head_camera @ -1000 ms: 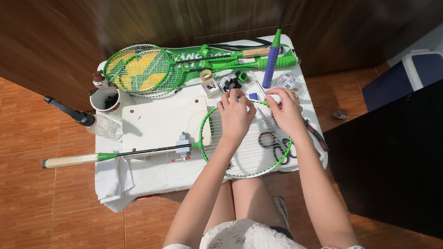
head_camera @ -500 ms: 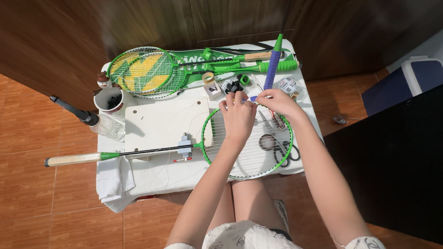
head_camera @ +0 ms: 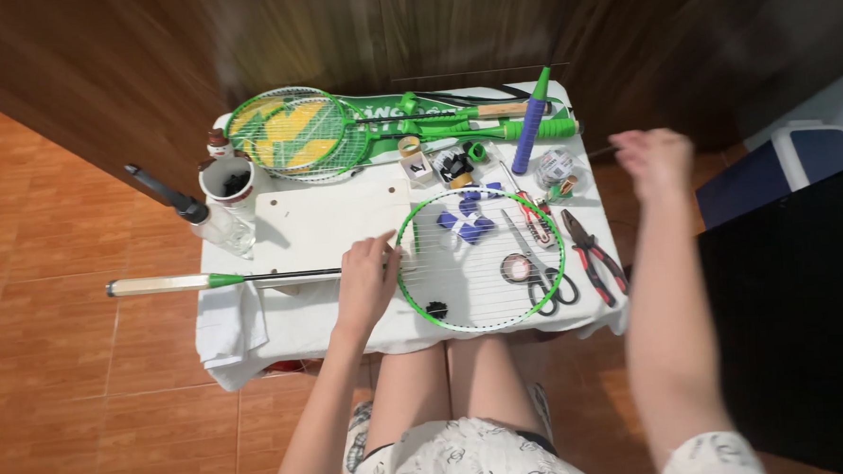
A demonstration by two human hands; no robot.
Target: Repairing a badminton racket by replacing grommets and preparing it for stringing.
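At the far left, the pale wooden-looking grip of the green racket [head_camera: 423,267] juts out past the edge of the small table [head_camera: 326,222], which is draped in white cloth; the racket's long axis runs level across the table, handle pointing left, thin dark shaft leading right to the round green-rimmed head with its taut white strings. It lies flat along the table's near side. Behind the handle stand a clear bottle with a black spout [head_camera: 203,213] and a white cup [head_camera: 230,184]. The left hand [head_camera: 367,285] rests palm down where shaft meets head, fingers curled loosely over the frame's left rim, touching it. Behind, at the table's back, lie two more green rackets [head_camera: 341,131], one with a yellow pattern on its strings, and a purple grip tube [head_camera: 530,128]. Under the strung head and to its right lie scissors [head_camera: 541,270] and red-handled pliers [head_camera: 593,258], all metal and plastic. At the right, well clear of the table, the right hand [head_camera: 657,158] is lifted in the air, blurred, loosely open and holding nothing.
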